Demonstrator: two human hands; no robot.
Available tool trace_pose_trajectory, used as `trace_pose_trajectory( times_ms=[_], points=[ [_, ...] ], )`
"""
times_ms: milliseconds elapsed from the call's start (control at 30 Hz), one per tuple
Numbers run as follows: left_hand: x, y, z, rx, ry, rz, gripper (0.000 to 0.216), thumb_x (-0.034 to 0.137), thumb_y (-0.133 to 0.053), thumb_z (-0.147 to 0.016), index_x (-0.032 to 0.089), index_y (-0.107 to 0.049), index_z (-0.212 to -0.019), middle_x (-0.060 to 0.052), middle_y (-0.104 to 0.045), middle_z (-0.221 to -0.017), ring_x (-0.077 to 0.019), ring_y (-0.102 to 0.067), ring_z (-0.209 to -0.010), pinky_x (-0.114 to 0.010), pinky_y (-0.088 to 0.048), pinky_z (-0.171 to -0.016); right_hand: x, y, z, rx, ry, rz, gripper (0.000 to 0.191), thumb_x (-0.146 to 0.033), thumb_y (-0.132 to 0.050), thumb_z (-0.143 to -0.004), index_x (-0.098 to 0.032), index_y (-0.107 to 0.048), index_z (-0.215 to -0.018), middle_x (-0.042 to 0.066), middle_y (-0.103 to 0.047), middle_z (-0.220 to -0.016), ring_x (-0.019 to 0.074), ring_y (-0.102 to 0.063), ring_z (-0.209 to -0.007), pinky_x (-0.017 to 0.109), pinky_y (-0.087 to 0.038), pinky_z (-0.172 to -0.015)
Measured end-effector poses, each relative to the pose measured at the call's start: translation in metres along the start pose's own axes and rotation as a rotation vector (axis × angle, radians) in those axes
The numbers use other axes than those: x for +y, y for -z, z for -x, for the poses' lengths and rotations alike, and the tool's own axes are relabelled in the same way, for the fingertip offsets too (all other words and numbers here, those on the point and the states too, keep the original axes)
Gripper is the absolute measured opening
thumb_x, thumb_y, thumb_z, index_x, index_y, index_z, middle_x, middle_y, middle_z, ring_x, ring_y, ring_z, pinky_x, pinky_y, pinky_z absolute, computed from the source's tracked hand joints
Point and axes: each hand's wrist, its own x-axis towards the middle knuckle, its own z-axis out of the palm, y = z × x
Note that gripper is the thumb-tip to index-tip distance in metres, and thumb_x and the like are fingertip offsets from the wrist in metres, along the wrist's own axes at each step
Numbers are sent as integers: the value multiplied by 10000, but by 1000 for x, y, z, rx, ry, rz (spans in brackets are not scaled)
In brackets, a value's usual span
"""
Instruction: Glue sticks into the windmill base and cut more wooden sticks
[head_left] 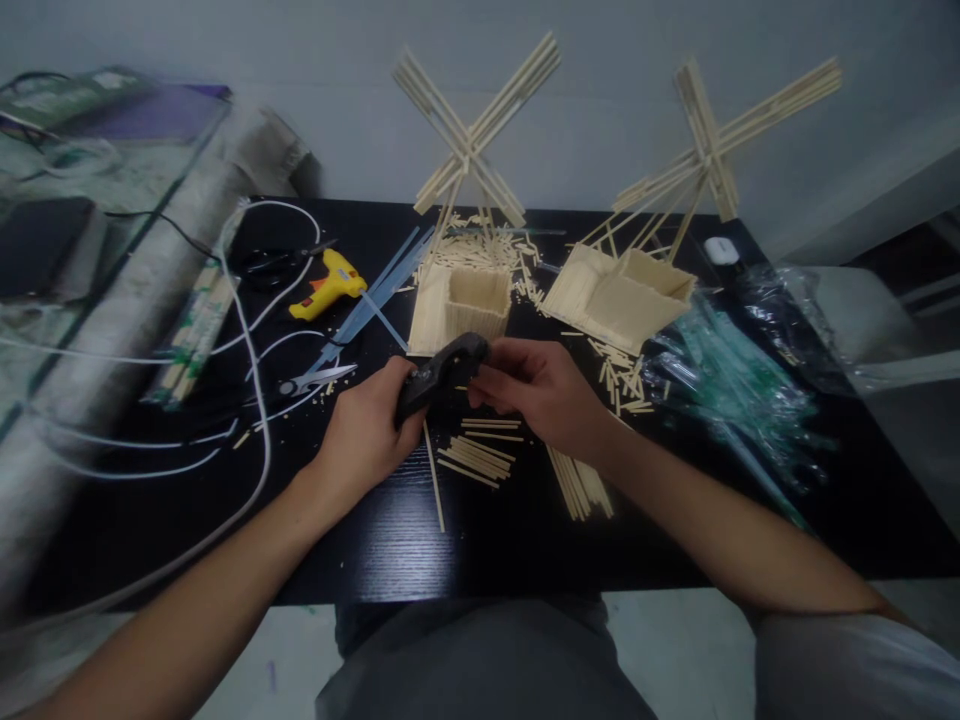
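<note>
My left hand [367, 425] is wrapped around a black hand tool [444, 374] with a curved head, held above the table. My right hand [551, 390] has its fingers pinched together at the head of that tool; what they hold is hidden. Beneath my hands lie a group of short wooden sticks [480, 460], one longer thin stick [435, 480] and a bundle of longer sticks [577, 485], partly under my right forearm. Just beyond the tool stands a windmill-shaped stick model [427, 310] with an open box on its base.
A second windmill model [581, 285] stands at the back right, near loose stick pieces [619, 375]. Clear plastic wrapping [727, 370] covers the right side. On the left are a yellow glue gun [330, 285], scissors [319, 379], a white cable [251, 370] and bagged sticks [199, 330].
</note>
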Motion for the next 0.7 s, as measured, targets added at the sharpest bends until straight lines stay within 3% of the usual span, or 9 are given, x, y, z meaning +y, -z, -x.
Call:
trace_pose_trajectory(
  times_ms=[367,700],
  points=[
    [1,2,1,-5,-47,41,56,199,-567,-877,208,-566,-933,18,-636,-748,-137,-595,-615,-242,-419,-590,1,7,-1,-170,-45,-105,299,-423,-791,-875,-138,-703,-862,-33,-616,-671,41,-423,-539,202,-295,-498],
    [4,6,1,-34,-27,36,104,148,-547,-821,216,-549,-901,26,-600,-684,-133,-548,-550,-245,-388,-553,4,5,0,-190,-69,-155,234,-357,-759,-914,-137,-694,-862,-34,-584,-665,45,-406,-531,214,-254,-486]
  ],
)
